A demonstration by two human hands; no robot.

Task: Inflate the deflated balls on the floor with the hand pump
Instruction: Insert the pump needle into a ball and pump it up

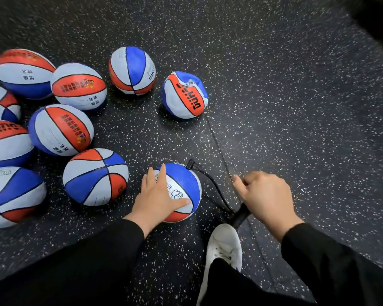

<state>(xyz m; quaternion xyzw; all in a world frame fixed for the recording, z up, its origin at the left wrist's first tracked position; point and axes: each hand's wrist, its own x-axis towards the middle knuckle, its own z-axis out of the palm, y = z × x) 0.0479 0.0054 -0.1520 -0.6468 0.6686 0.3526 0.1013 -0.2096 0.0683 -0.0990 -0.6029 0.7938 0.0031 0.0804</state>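
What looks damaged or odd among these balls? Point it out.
The ball farthest right in the group is caved in and creased on top, plainly short of air. The ball under the left hand looks round. Nothing is spilled.

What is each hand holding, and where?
Right hand grips the hand pump at its top handle. Left hand only rests open on the ball.

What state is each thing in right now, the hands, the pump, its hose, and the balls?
left hand: fingers spread, pressing on the ball being pumped.
right hand: curled round the pump handle.
ball being pumped: on the floor, hose attached at its top.
hose: connected from ball to pump.
pump: upright beside the white shoe.
dented ball: visibly caved in, untouched.
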